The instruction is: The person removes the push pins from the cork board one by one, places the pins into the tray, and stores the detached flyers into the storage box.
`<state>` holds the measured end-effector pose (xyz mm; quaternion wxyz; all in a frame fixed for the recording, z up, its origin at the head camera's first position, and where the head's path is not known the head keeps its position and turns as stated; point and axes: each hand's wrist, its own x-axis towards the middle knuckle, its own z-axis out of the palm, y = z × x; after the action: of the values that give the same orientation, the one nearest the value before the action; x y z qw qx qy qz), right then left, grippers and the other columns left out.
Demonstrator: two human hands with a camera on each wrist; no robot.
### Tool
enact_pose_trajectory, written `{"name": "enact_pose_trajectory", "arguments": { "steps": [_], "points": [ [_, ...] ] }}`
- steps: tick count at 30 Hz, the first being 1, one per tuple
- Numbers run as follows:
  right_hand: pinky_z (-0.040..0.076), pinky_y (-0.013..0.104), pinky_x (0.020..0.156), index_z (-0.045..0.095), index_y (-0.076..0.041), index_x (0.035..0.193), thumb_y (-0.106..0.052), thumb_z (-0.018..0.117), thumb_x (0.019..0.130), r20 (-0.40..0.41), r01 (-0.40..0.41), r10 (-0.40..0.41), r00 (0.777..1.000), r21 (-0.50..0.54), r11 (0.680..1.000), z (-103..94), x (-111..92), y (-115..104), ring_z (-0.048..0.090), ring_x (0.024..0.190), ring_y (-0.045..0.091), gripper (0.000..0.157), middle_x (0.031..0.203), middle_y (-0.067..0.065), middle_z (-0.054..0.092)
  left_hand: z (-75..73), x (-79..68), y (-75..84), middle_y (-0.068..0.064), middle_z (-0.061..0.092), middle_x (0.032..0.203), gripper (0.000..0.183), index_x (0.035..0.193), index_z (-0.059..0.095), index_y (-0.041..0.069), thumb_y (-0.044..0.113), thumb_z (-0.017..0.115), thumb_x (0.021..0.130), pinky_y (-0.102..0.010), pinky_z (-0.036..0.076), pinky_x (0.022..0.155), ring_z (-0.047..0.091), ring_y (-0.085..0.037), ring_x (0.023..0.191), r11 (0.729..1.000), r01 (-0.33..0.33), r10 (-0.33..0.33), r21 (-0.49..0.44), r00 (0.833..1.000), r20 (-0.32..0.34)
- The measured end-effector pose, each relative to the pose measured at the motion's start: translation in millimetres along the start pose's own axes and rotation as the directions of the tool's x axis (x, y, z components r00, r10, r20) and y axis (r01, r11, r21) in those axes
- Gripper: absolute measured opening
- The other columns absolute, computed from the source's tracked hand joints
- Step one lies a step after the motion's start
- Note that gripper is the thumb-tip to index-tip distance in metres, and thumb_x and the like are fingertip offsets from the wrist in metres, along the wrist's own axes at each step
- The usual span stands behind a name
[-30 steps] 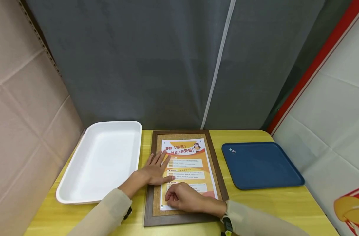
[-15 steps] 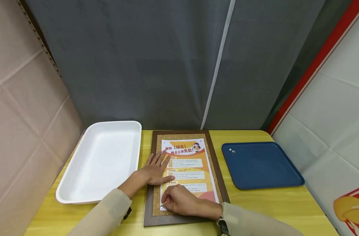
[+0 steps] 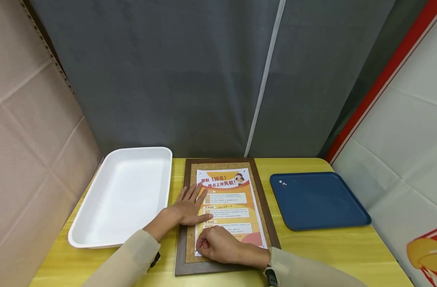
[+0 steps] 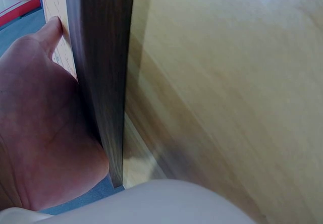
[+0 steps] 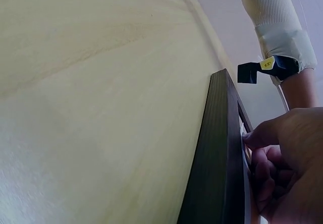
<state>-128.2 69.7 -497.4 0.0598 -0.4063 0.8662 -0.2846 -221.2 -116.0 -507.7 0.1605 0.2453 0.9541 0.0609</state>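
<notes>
A framed corkboard [image 3: 189, 255] lies on the table with an orange and white printed poster [image 3: 236, 221] flat on it. My left hand [image 3: 184, 209] rests on the poster's left side and the frame, fingers spread. At the poster's lower left corner my right hand [image 3: 220, 244] has its fingers curled, thumb and fingertips at a small pushpin [image 3: 197, 251], which they mostly hide. In the right wrist view the thumb [image 5: 260, 134] meets the board just inside its dark frame [image 5: 219, 148]. Small dark marks, perhaps pins, show at the poster's upper corners.
A white tray [image 3: 132, 191] stands on the left of the wooden table [image 3: 312, 255]. The blue tray [image 3: 322, 203] on the right holds small clear pieces [image 3: 282, 183] near its far left corner. A grey curtain [image 3: 168, 79] hangs behind.
My right hand has moved left and slightly down over the poster, and its fingertips now cover most of the pushpin at the corner. The left hand has stayed in place.
</notes>
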Motion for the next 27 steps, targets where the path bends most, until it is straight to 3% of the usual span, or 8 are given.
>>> {"name": "enact_pose_trajectory", "arguments": {
  "steps": [9, 16, 27],
  "points": [
    [0.038, 0.004, 0.060, 0.078, -0.014, 0.083, -0.003, 0.078, 0.085, 0.004, -0.044, 0.044, 0.999, 0.018, 0.999, -1.4, -1.0, -3.8, 0.043, 0.061, -0.012, 0.011, 0.061, -0.020, 0.051, -2.2, -1.6, 0.5, -0.014, -0.013, 0.177, 0.101, 0.172, 0.001, 0.014, 0.077, 0.039, 0.102, -0.059, -0.007, 0.129, -0.013, -0.034, 0.163, 1.000, -0.009, 0.009, -0.006, 1.000, 0.012],
    [0.041, 0.005, 0.061, 0.078, -0.016, 0.077, -0.003, 0.077, 0.084, 0.004, -0.124, 0.124, 0.992, 0.039, 0.992, -0.9, -0.8, -5.3, 0.044, 0.058, -0.013, 0.015, 0.059, -0.021, 0.052, 2.5, 2.3, -2.3, -0.013, -0.011, 0.178, 0.101, 0.172, 0.004, 0.014, 0.075, 0.042, 0.102, -0.060, -0.006, 0.129, -0.012, -0.033, 0.164, 1.000, -0.014, 0.013, -0.019, 1.000, -0.010],
    [0.047, 0.015, 0.065, 0.079, -0.019, 0.075, -0.007, 0.078, 0.084, 0.008, -0.211, 0.211, 0.977, 0.067, 0.975, -4.0, -0.6, -13.5, 0.050, 0.060, -0.008, 0.015, 0.060, -0.020, 0.057, 1.1, 2.2, -2.9, -0.013, -0.011, 0.178, 0.100, 0.172, 0.003, 0.015, 0.074, 0.043, 0.102, -0.060, -0.006, 0.129, -0.012, -0.034, 0.164, 1.000, -0.005, 0.005, -0.013, 1.000, -0.007]
  ]
}}
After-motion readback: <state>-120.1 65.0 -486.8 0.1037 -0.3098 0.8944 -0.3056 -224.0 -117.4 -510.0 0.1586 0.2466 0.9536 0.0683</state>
